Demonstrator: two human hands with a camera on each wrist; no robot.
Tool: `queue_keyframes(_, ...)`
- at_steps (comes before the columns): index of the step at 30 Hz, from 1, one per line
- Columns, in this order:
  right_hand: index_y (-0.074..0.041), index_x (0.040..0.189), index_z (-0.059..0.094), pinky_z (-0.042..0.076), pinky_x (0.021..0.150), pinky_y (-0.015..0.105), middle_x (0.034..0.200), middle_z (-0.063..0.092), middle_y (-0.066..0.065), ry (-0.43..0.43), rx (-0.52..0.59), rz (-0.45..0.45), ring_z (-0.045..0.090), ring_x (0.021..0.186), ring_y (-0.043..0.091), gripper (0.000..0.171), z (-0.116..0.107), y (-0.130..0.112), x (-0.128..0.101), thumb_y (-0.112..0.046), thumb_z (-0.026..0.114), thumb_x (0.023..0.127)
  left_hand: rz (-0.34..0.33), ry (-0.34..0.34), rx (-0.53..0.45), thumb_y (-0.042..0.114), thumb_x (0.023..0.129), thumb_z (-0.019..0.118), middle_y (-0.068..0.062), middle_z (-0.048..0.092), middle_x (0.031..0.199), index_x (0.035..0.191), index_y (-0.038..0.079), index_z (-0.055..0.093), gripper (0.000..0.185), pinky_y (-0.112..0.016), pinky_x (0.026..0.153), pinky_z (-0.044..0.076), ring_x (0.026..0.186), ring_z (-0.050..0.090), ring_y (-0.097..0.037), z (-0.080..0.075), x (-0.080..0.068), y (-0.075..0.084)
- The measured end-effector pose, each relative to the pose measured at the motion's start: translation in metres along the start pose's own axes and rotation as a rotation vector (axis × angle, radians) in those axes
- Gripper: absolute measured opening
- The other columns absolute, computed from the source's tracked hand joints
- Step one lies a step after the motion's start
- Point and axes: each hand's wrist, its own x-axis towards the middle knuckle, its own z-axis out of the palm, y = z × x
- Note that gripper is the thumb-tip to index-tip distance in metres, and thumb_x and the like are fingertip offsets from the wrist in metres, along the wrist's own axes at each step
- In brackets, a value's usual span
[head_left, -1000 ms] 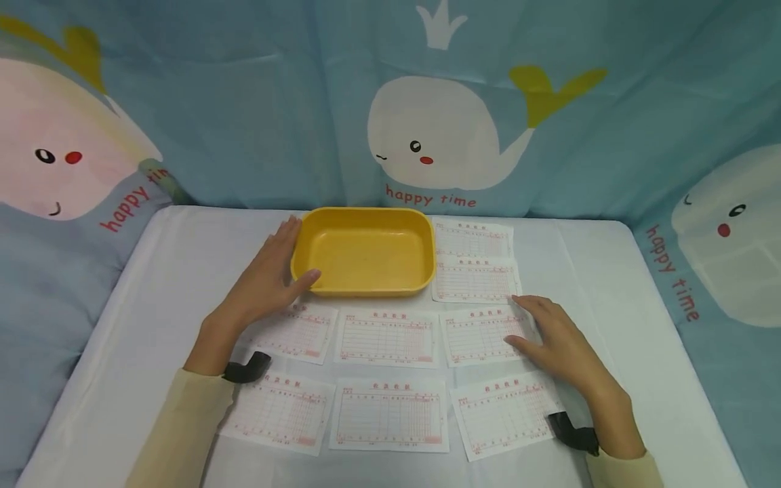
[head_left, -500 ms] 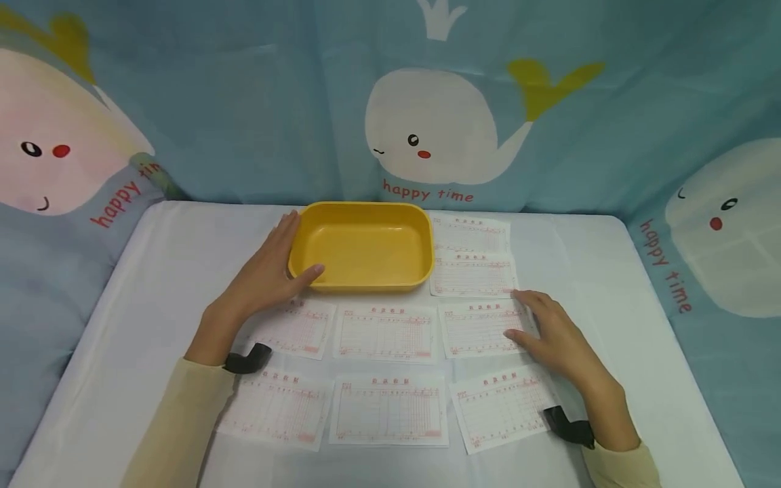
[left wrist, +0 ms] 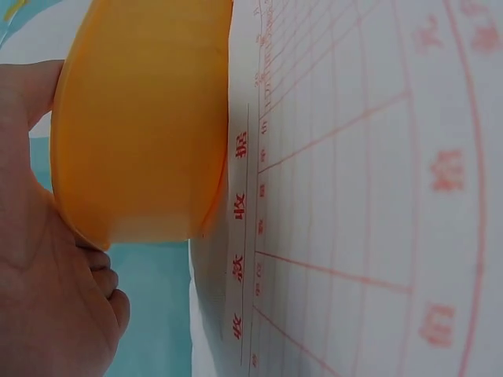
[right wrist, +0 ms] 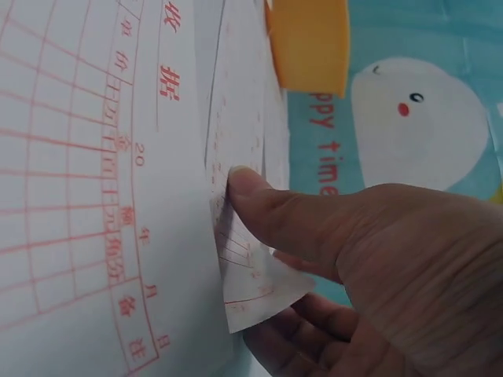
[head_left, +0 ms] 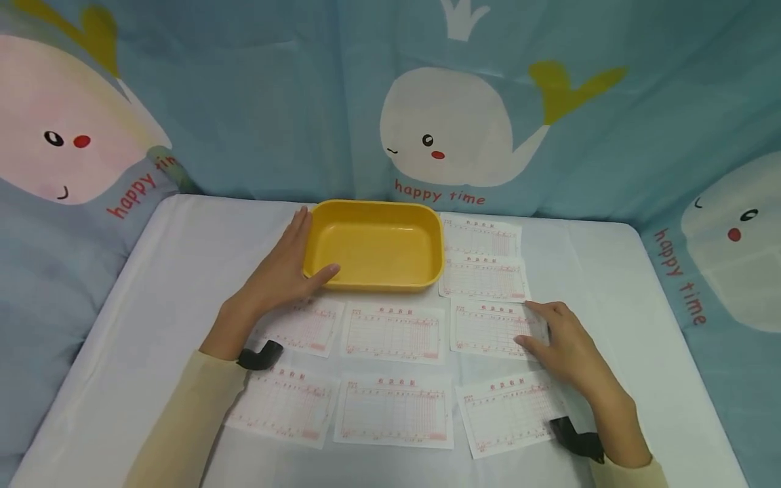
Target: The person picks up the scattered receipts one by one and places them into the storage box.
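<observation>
White-covered table with a whale-print curtain behind. Yellow tray at the table's far edge, centre. Left hand grips the tray's left end, thumb over the near rim. Eight receipt slips in rows toward the near edge. Right hand pinches the right edge of the middle-row right slip, corner lifted.

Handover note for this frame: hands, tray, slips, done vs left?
Left hand grips the left end of the yellow tray, thumb on its near rim.
Right hand pinches the right edge of the middle-row right slip, lifting it slightly in the right wrist view.
Eight paper slips lie flat on the white table: two right of the tray, six in two rows in front.
Done: nothing in the tray.
Left: all eight slips still out.
</observation>
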Motion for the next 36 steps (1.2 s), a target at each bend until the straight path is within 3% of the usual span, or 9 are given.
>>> queue_keyframes(4, 0.0, 0.15, 0.055, 0.048, 0.077, 0.036, 0.129, 0.064, 0.022, -0.005, 0.004, -0.053, 0.06, 0.097, 0.028, 0.069, -0.007, 0.004, 0.001, -0.016, 0.085, 0.089, -0.006, 0.002, -0.005, 0.07, 0.098, 0.055, -0.006, -0.011, 0.18, 0.17, 0.013, -0.012, 0.114, -0.061, 0.134, 0.016, 0.169, -0.001, -0.029, -0.001, 0.001, 0.001)
queue_keyframes(8, -0.001, 0.148, 0.056, 0.053, 0.075, 0.032, 0.128, 0.068, 0.024, -0.011, 0.022, -0.06, 0.069, 0.096, 0.027, 0.068, -0.01, 0.01, -0.003, -0.012, 0.085, 0.088, -0.013, -0.017, -0.001, 0.071, 0.098, 0.054, -0.003, -0.013, 0.18, 0.17, 0.015, -0.014, 0.113, -0.06, 0.134, 0.015, 0.169, -0.003, -0.029, 0.001, 0.002, 0.002)
queue_keyframes(11, -0.004, 0.147, 0.057, 0.053, 0.069, 0.028, 0.118, 0.072, 0.024, 0.002, 0.04, -0.056, 0.071, 0.089, 0.025, 0.065, -0.01, 0.014, -0.004, -0.011, 0.085, 0.088, -0.012, -0.017, 0.005, 0.071, 0.098, 0.053, -0.004, -0.014, 0.18, 0.169, 0.014, -0.014, 0.113, -0.059, 0.134, 0.015, 0.169, -0.003, -0.029, 0.001, 0.002, 0.002)
queue_keyframes(14, -0.007, 0.142, 0.059, 0.049, 0.064, 0.024, 0.099, 0.069, 0.016, 0.023, 0.06, -0.06, 0.065, 0.08, 0.018, 0.06, -0.009, 0.018, -0.002, -0.01, 0.085, 0.088, -0.012, -0.008, 0.007, 0.069, 0.098, 0.054, -0.006, -0.013, 0.18, 0.169, 0.012, -0.013, 0.113, -0.059, 0.134, 0.015, 0.169, -0.002, -0.03, 0.001, 0.001, 0.002)
queue_keyframes(18, -0.008, 0.134, 0.063, 0.045, 0.063, 0.023, 0.088, 0.06, 0.006, 0.06, 0.077, -0.073, 0.057, 0.074, 0.01, 0.053, -0.008, 0.024, -0.002, -0.009, 0.087, 0.086, -0.007, -0.004, 0.003, 0.068, 0.098, 0.055, -0.008, -0.011, 0.18, 0.169, 0.012, -0.012, 0.113, -0.059, 0.134, 0.015, 0.169, -0.002, -0.03, 0.001, 0.0, 0.002)
queue_keyframes(30, -0.004, 0.131, 0.069, 0.046, 0.067, 0.016, 0.085, 0.059, 0.002, 0.068, 0.208, -0.016, 0.059, 0.074, 0.004, 0.051, -0.002, 0.039, -0.007, -0.02, 0.089, 0.087, -0.006, 0.001, 0.015, 0.069, 0.099, 0.055, -0.003, -0.014, 0.18, 0.169, 0.014, -0.013, 0.112, -0.059, 0.134, 0.014, 0.169, 0.0, -0.031, 0.003, -0.001, -0.001)
queue_keyframes(36, 0.002, 0.114, 0.071, 0.051, 0.066, 0.018, 0.084, 0.072, 0.004, -0.002, 0.287, 0.064, 0.062, 0.071, 0.003, 0.038, -0.009, 0.04, -0.011, -0.026, 0.085, 0.091, -0.013, -0.006, 0.009, 0.068, 0.099, 0.055, -0.005, -0.013, 0.18, 0.169, 0.013, -0.013, 0.112, -0.06, 0.134, 0.012, 0.168, -0.001, -0.036, 0.004, 0.001, 0.001)
